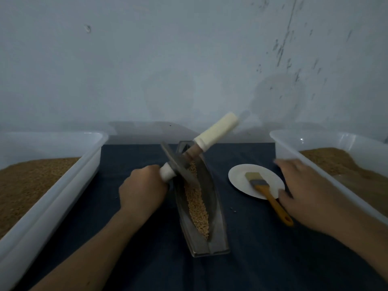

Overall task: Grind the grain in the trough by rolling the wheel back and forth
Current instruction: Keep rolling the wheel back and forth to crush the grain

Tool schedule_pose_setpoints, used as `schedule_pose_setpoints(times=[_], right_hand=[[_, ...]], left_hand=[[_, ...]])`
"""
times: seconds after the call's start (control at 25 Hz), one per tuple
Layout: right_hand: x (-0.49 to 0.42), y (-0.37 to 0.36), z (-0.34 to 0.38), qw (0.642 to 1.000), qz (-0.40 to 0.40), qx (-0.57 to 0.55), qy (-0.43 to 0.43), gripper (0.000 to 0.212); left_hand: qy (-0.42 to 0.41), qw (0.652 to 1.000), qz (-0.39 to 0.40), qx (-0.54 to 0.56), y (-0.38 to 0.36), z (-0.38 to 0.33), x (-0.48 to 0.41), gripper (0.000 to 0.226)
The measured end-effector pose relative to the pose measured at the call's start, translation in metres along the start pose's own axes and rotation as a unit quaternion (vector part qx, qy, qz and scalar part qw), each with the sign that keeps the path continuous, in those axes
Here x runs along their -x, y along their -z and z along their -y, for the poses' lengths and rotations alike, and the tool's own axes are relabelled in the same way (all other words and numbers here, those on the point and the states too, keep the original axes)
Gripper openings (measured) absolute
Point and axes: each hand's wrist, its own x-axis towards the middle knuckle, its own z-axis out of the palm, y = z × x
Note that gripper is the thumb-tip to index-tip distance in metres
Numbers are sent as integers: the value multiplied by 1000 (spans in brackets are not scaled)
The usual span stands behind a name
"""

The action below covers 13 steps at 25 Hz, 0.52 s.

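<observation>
The wheel [178, 162] has a white handle on each side. The fingers [154, 169] of the left hand [142, 185] are curled tight round the near handle [167, 174]. That grip is what keeps the wheel up on its thin edge. The far handle [216, 131] pokes up and away with no hand on it, so the wheel leans to one side. I think it needs a second hand before it can roll well.

The wheel sits at the far end of the trough [218, 232], down in the grain [197, 204]. The grain lies in a long line along the bottom. Most of it looks whole, so the grinding seems only just begun.

The right hand [308, 185] is out to the side and blurry. Its fingers [291, 166] are stretched out and hold nothing. Its thumb is right by the brush [260, 183] lying on the white plate [237, 175], but I cannot tell if they touch.

The left tub [63, 185] and the right tub [294, 148] stand at the sides, both with brown grain in them.
</observation>
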Motion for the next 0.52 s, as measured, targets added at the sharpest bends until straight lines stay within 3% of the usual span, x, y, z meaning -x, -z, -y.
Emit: schedule_pose_setpoints(times=[0.12, 0.16, 0.36, 0.52], right_hand=[[20, -3, -13, 984, 152, 89, -21, 9], [23, -3, -10, 980, 168, 101, -22, 6], [17, -9, 5, 993, 91, 71, -34, 28], [18, -9, 23, 985, 160, 65, -16, 44]], left_hand=[[47, 996, 11, 79, 3, 6, 5, 13], [61, 992, 11, 111, 4, 8, 6, 13], [129, 955, -16, 266, 10, 23, 10, 15], [121, 945, -36, 301, 13, 28, 15, 17]])
